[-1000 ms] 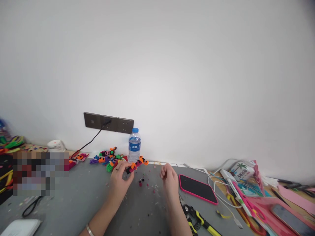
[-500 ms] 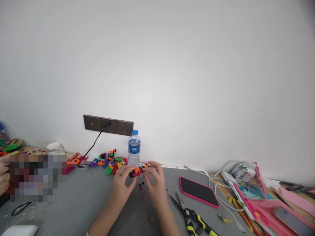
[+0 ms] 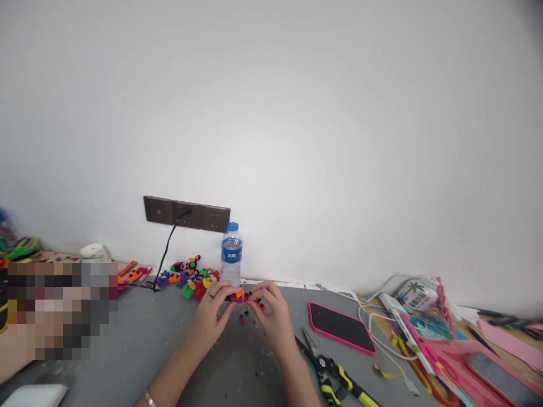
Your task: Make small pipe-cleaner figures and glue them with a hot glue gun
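Your right hand [image 3: 274, 314], apart a second earlier, had joined your left hand [image 3: 212, 311]; both pinched the small orange-and-red fuzzy pipe-cleaner figure [image 3: 241, 295] near the grey tabletop's [image 3: 139, 345] far edge, by the clear plastic water bottle [image 3: 231, 254]. Two-handed shaping looked underway.

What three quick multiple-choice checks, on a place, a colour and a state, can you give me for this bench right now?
1. Where does the water bottle stand?
A. by the wall, beyond the hands
B. on the phone
C. on its side by the pliers

2. What colour is the case of the phone?
A. green
B. pink
C. white

3. How is the small craft piece held?
A. it lies untouched
B. by the left hand alone
C. between both hands

Answers: 1 A, it stands upright under the wall sockets; 2 B, a pink rim frames the dark screen; 3 C, the left hand and right hand both pinch it.
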A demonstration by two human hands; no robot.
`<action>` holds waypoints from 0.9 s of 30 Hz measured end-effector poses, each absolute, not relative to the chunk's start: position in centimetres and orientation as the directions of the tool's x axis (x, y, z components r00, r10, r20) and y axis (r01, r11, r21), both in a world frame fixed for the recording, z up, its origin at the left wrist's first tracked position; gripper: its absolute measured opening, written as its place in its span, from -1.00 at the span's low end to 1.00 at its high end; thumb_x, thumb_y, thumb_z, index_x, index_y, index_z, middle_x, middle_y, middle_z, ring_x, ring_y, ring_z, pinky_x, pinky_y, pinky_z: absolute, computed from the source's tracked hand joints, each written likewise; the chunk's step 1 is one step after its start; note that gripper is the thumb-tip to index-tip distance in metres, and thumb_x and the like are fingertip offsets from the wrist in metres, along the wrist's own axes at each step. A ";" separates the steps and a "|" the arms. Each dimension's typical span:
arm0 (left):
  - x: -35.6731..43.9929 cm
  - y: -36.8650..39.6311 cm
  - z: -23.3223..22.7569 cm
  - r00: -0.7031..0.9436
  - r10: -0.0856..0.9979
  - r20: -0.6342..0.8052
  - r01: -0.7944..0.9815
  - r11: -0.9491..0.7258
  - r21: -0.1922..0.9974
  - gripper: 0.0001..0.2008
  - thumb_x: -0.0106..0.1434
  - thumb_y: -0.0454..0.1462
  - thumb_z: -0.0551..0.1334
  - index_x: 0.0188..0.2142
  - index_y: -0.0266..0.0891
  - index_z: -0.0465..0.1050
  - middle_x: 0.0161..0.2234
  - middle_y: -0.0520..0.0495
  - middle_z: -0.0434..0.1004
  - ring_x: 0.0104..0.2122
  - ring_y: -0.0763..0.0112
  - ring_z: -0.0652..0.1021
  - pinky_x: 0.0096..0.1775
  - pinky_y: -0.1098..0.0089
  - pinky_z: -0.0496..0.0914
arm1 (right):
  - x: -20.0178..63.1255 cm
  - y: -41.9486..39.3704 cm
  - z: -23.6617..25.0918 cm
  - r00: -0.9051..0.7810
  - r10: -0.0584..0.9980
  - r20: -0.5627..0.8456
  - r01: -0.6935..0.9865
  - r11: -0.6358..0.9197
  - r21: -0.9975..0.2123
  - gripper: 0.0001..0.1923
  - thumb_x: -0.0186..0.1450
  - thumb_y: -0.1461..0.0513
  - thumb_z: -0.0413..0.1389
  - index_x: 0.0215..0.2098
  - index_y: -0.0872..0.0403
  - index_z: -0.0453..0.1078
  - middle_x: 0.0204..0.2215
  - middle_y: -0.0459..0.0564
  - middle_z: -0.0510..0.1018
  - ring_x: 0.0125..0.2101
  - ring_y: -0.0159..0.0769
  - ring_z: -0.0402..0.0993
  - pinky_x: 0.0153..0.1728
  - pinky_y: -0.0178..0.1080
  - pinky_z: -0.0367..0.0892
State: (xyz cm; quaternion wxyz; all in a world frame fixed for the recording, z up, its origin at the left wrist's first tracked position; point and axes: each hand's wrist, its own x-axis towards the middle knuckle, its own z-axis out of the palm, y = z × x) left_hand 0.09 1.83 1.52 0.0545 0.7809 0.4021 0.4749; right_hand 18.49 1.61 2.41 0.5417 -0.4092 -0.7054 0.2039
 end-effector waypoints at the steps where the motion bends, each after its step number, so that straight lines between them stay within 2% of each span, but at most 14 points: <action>1: 0.1 1.8 1.4 0.226 0.694 0.683 0.570 -0.663 0.485 -0.77 0.33 -0.36 0.08 -0.08 -0.11 0.40 -0.11 -0.13 0.51 -0.06 0.21 0.53 -0.03 0.23 0.43 | 18.5 1.6 2.4 -0.070 0.796 0.601 0.366 0.581 -0.727 -0.87 0.22 0.37 0.15 -0.43 0.02 0.43 -0.32 -0.01 0.43 -0.25 -0.19 0.40 -0.25 -0.23 0.29; 5: 0.2 1.9 1.0 0.208 0.715 0.668 0.553 -0.649 0.523 -0.77 0.33 -0.35 0.07 -0.06 -0.13 0.37 -0.10 -0.15 0.47 -0.05 0.20 0.50 -0.06 0.24 0.43 | 18.6 1.7 2.5 -0.039 0.778 0.626 0.400 0.587 -0.704 -0.87 0.24 0.36 0.13 -0.44 0.03 0.39 -0.32 0.00 0.42 -0.25 -0.19 0.39 -0.22 -0.19 0.28; 10: 0.2 2.0 1.1 0.181 0.688 0.703 0.550 -0.663 0.508 -0.78 0.31 -0.36 0.09 -0.08 -0.14 0.38 -0.14 -0.14 0.47 -0.09 0.20 0.52 -0.10 0.25 0.45 | 18.6 1.7 2.7 -0.008 0.741 0.671 0.383 0.622 -0.683 -0.91 0.28 0.33 0.09 -0.37 0.02 0.37 -0.33 0.00 0.43 -0.27 -0.20 0.39 -0.24 -0.19 0.31; 19: 0.7 1.4 1.5 0.186 0.550 0.814 0.631 -0.702 0.330 -0.76 0.21 -0.41 0.16 -0.13 -0.14 0.39 -0.24 -0.09 0.46 -0.19 0.25 0.53 -0.12 0.26 0.43 | 17.8 1.6 2.4 0.041 0.774 0.632 0.387 0.570 -0.724 -0.89 0.28 0.33 0.10 -0.40 0.04 0.38 -0.30 0.01 0.48 -0.29 -0.24 0.43 -0.24 -0.22 0.33; 23: 1.0 1.3 1.2 0.142 0.558 0.817 0.727 -0.619 0.296 -0.77 0.19 -0.40 0.18 -0.16 -0.14 0.42 -0.25 -0.11 0.51 -0.21 0.21 0.55 -0.09 0.19 0.40 | 17.0 1.5 2.1 0.113 0.784 0.610 0.369 0.536 -0.759 -0.90 0.26 0.33 0.10 -0.40 0.05 0.41 -0.28 0.04 0.52 -0.20 -0.18 0.46 -0.17 -0.19 0.33; 27: 1.4 1.2 0.9 0.148 0.570 0.808 0.748 -0.599 0.286 -0.76 0.21 -0.41 0.16 -0.13 -0.14 0.39 -0.23 -0.09 0.60 -0.21 0.22 0.59 -0.03 0.14 0.35 | 16.2 1.5 1.6 0.185 0.797 0.575 0.300 0.511 -0.806 -0.94 0.22 0.32 0.13 -0.38 0.04 0.40 -0.28 0.03 0.52 -0.18 -0.17 0.45 -0.15 -0.18 0.34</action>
